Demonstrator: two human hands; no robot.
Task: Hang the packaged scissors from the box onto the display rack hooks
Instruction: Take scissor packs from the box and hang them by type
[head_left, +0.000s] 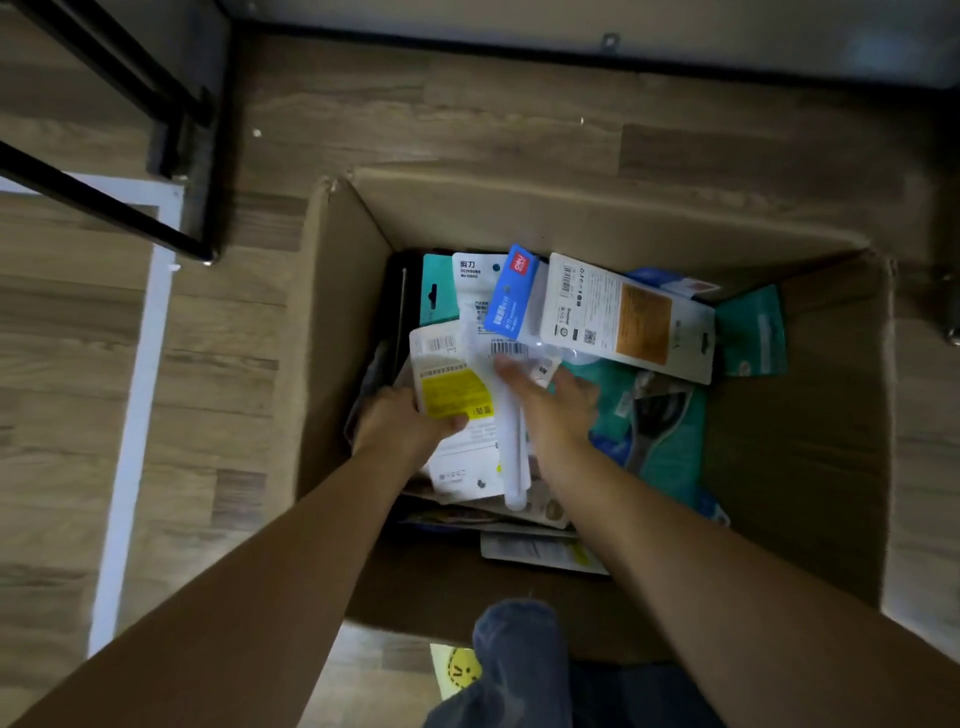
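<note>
Head view: left hand grips yellow-label pack in the box, thumb curled over its edge. Right hand lies flat on the pile, fingers straight, holding nothing. Packs prob light, stiff card w/ slick plastic; take by card edge, near hang hole. White/teal/blue cards, jumbled.

Both my forearms bare, reaching forward and down, converging. My left hand curled, thumb on top, fingers hidden beneath, pinching. My right hand palm down, fingers extended, relaxed, slightly blurred.
</note>
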